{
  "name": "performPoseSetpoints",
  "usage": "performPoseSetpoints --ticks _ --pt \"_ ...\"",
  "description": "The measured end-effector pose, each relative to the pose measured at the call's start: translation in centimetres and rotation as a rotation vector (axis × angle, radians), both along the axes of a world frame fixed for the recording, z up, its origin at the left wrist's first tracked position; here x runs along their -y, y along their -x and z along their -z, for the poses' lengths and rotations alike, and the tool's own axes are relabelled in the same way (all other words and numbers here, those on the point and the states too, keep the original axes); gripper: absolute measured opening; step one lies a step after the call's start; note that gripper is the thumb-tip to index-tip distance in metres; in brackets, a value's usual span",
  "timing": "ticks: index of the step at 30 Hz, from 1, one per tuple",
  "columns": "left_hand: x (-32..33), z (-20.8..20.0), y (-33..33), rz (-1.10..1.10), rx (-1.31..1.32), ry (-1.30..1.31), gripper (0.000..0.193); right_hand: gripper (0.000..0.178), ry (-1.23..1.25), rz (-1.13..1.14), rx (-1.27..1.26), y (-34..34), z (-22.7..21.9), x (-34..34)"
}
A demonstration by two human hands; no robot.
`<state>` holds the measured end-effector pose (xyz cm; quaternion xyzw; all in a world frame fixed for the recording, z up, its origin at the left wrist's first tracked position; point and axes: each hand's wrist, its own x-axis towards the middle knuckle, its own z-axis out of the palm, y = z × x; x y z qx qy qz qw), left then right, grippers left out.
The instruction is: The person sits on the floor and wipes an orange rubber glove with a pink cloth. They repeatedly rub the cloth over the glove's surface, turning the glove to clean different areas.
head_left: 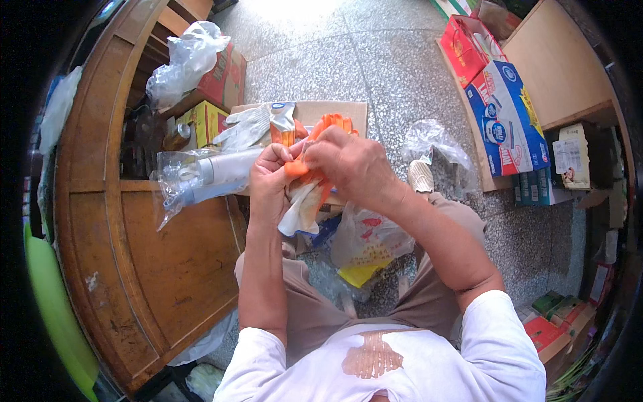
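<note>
Between my two hands hangs a work glove (305, 206), orange on its coated part and white at the cuff, with a blue edge. My left hand (270, 173) pinches its orange part from the left. From the right my right hand (351, 164) grips the same glove, its fingertips bent in close to the left thumb. Just beyond them, a white glove (246, 128) and another orange-and-white glove (284, 120) lie on a flat piece of cardboard (348, 109). Beside my left wrist rests a clear plastic bag holding a pale bottle-like thing (228, 166).
A wooden cabinet (177, 248) stands at the left, with a yellow box (209, 122) and a clear bag (191, 57) near it. At the right are a blue box (502, 120) and a red bag (465, 48). Plastic bags (368, 238) lie between my legs.
</note>
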<state>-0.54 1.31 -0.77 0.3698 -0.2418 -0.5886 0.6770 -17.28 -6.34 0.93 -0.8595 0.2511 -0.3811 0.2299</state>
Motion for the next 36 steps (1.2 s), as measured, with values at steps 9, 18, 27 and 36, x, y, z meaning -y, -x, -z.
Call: performPoseSetpoints --ticks 9,18,27,36 --pt "-0.2 -0.1 -0.6 -0.102 -0.013 -0.007 0.022 0.020 -1.141 0.033 0.513 1.2 1.2 4.3" --pt "0.0 -0.2 -0.6 -0.168 0.025 -0.040 0.025 0.025 -1.495 -0.138 0.859 1.8 0.7 4.5" --pt "0.2 0.0 -0.3 -0.208 0.134 -0.006 0.022 0.022 -1.419 -0.115 0.839 2.3 0.6 5.1" --pt "0.4 0.1 0.8 -0.163 0.213 -0.067 0.021 0.026 -1.019 -0.108 0.554 0.5 -1.6 1.5"
